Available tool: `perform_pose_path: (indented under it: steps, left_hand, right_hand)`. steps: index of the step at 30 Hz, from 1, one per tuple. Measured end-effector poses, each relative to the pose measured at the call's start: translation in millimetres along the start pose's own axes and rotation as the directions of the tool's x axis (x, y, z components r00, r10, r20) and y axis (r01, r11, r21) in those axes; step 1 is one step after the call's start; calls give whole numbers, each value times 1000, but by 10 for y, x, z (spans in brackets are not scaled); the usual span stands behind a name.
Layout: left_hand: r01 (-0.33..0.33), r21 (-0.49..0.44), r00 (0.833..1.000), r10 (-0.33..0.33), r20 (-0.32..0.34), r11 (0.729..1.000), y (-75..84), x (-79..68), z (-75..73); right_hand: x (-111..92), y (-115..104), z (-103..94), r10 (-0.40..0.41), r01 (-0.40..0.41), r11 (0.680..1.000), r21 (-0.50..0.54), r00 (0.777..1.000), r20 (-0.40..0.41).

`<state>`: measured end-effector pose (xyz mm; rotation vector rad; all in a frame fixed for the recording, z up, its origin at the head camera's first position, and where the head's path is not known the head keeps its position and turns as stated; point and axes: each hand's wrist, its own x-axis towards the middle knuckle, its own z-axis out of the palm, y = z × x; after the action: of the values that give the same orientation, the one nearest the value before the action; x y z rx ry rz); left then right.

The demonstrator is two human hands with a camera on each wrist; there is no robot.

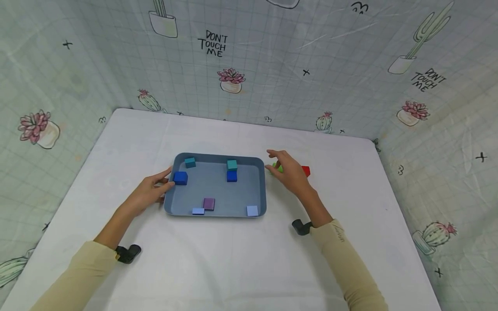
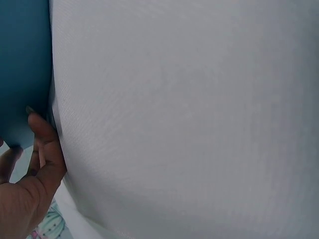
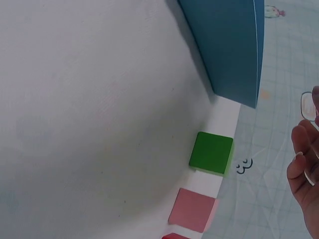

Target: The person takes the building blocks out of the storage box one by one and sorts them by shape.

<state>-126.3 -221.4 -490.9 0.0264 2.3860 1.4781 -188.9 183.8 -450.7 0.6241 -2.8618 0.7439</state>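
Note:
A blue-grey tray [image 1: 245, 190] lies on the table with several small blocks inside. My left hand [image 1: 148, 192] holds the tray's left edge, thumb near the rim beside a dark blue block [image 1: 180, 178]; in the left wrist view the fingers [image 2: 47, 144] press against the tray's wall [image 2: 25, 59]. My right hand [image 1: 289, 172] hovers just right of the tray with its fingers loosely bent and nothing between them. Below it sits a green block [image 3: 212, 153], mostly hidden in the head view, beside a pink block [image 3: 193, 210]. A red block [image 1: 306, 171] shows past the hand.
In the tray, a teal block [image 1: 189, 163] is at the back left, and another teal block [image 1: 231, 165] adjoins a blue block [image 1: 231, 176]. Toward the front are a purple block [image 1: 209, 204] and light blue blocks [image 1: 252, 211]. Patterned cloth [image 1: 264, 65] surrounds the white table [image 1: 218, 259].

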Motion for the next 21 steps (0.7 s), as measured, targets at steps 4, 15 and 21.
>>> perform_pose_path:
  steps: [4,15,21]
  left_hand:
    - [0,0,1000,0,0,1000,-13,8,-1]
    - [-6,1,1000,6,5,1000,-27,26,-25]
    - [-2,-2,1000,2,8,1000,-30,29,-29]
  right_hand:
    - [25,-41,28,-2,2,1000,2,1000,7]
    - [99,-144,100,-19,18,1000,21,999,38]
    - [133,-193,134,-37,35,999,33,998,55]
